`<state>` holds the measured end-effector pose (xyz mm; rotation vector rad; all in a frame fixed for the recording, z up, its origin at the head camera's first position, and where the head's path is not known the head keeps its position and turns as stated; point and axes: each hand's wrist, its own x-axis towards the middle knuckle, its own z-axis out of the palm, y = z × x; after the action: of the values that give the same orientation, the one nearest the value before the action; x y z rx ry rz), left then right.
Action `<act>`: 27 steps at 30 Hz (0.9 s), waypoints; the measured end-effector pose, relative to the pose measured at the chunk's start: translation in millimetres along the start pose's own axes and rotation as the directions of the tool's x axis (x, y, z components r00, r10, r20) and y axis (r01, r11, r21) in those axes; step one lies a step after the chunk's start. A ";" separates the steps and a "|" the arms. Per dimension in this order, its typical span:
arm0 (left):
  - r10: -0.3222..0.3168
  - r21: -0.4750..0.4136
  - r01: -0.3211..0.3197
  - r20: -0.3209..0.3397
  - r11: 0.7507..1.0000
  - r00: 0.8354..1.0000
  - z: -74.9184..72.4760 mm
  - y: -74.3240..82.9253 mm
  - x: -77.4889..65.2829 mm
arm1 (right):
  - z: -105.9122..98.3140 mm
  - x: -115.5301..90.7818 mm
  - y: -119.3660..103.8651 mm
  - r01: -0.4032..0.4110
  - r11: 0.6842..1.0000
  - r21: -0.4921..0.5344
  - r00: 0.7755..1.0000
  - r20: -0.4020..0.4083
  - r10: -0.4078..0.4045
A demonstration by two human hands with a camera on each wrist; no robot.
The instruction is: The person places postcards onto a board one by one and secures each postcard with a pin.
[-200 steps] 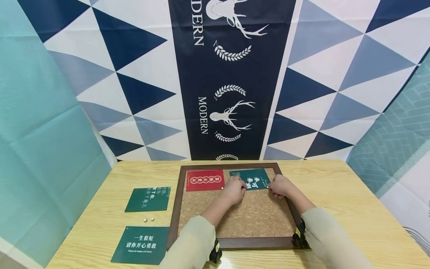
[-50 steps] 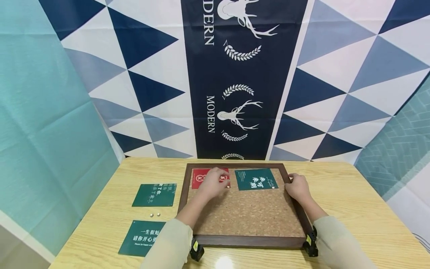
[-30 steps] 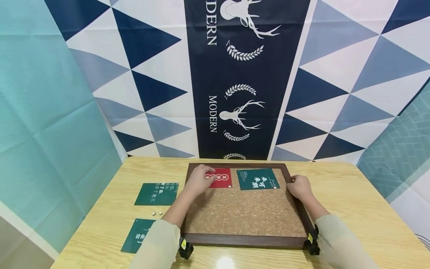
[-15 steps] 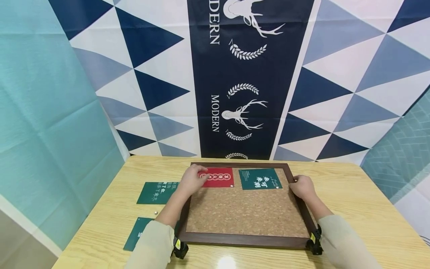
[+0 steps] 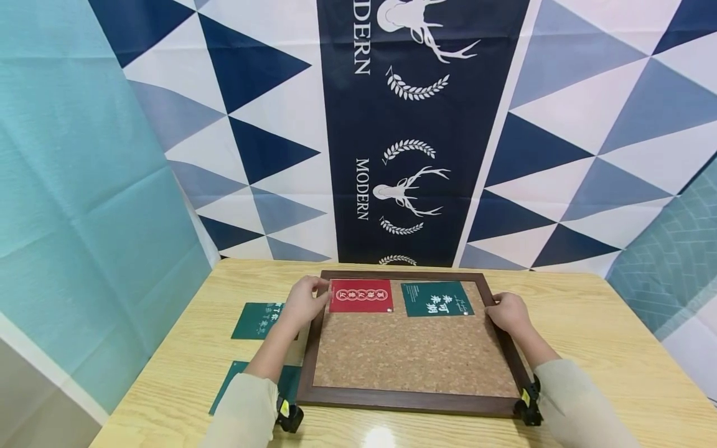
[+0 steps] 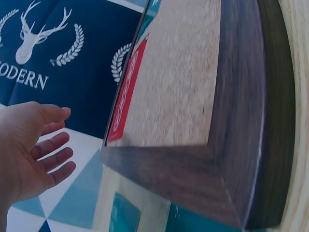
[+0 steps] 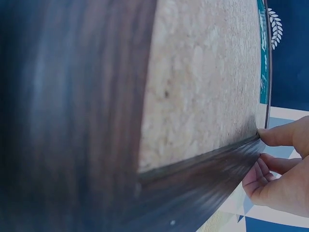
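Observation:
A cork board (image 5: pixel 414 354) with a dark brown frame (image 5: pixel 403 399) lies on the table. Along its top are a red card (image 5: pixel 361 295) with white characters and a dark green card (image 5: pixel 437 298). Each has a small white pin at its lower right corner. My left hand (image 5: pixel 305 303) is beside the frame's upper left side; in the left wrist view its relaxed fingers (image 6: pixel 53 145) stand apart from the frame, holding nothing. My right hand (image 5: pixel 510 312) pinches the frame's right side; the right wrist view shows the thumb (image 7: pixel 277 135) on its inner edge and fingers outside.
Two more green cards, an upper one (image 5: pixel 246 320) and a lower one (image 5: pixel 221 392), lie on the wooden table (image 5: pixel 185 336) left of the board, partly hidden by my left arm. A patterned cloth (image 5: pixel 392 124) hangs behind the table.
Both hands have left the green card on the board. My right hand has moved onto the frame's right side. My left hand has passed leftward over the red card to the frame's left side.

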<state>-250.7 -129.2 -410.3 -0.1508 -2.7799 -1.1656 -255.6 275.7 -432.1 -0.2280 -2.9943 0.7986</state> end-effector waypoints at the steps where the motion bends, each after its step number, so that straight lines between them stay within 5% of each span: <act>1: -0.003 0.004 0.003 -0.007 1.000 1.000 -1.3 -2.6 -0.4 | 0.3 0.4 0.5 0.002 1.000 -0.004 1.000 0.001 -0.002; 13: -0.064 0.040 0.065 -0.026 0.997 0.998 -17.7 -33.8 -7.6 | 6.8 11.4 12.7 0.007 1.000 0.017 1.000 0.003 -0.007; 27: -0.124 0.033 0.126 -0.055 0.992 0.991 -39.8 -64.5 -17.3 | 0.3 2.1 2.0 -0.001 1.000 -0.002 1.000 0.030 0.001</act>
<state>-239.6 -203.5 -430.6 0.0574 -2.7975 -1.1271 -257.5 277.6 -433.3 -0.2190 -3.0234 0.8068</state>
